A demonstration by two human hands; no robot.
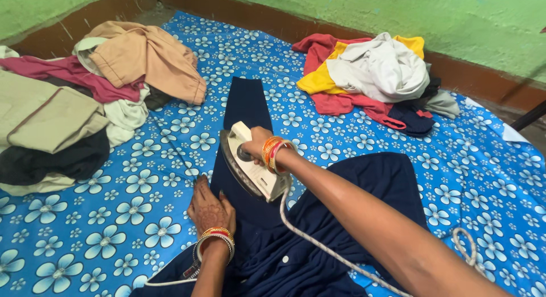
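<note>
A cream-white clothes iron with a grey handle point(254, 167) sits tilted on a dark navy blue cloth garment point(318, 217) in the middle of the frame. Piles of mixed clothes lie at upper left point(85, 98) and upper right point(369, 75) on the blue flowered sheet point(114, 229). The right hand point(256, 143) grips the iron's handle. The left hand point(209, 209) lies flat and open on the garment, just left of the iron. A white cord point(324, 246) trails from the iron toward the bottom right.

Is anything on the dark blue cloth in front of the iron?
Nothing visible. The iron, held by the right hand, faces a bare strip of dark blue cloth. The left hand presses the cloth's edge behind it, off to the side.
</note>
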